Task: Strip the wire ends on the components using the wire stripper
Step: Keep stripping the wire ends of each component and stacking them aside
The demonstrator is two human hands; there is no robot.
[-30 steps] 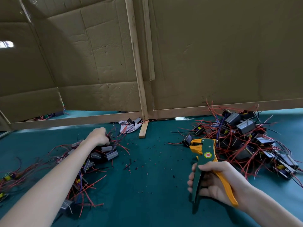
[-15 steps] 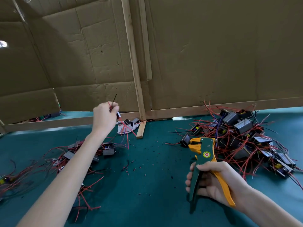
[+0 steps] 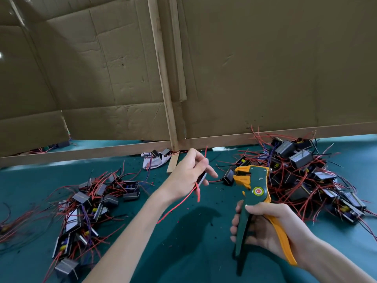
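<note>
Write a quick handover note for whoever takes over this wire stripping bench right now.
Left hand: holds one component above the mat, red wires dangling.
Right hand: grips the stripper upright, head just right of the component; no wire in it yet.
Piles: left pile, right pile; which one is finished I cannot tell.
Done: insulation bits on the mat suggest earlier stripping.
Left: strip the held wires, then continue.

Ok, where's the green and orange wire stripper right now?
The green and orange wire stripper stands upright in the right hand, right of centre, just left of the right-hand pile of wired components.
</note>
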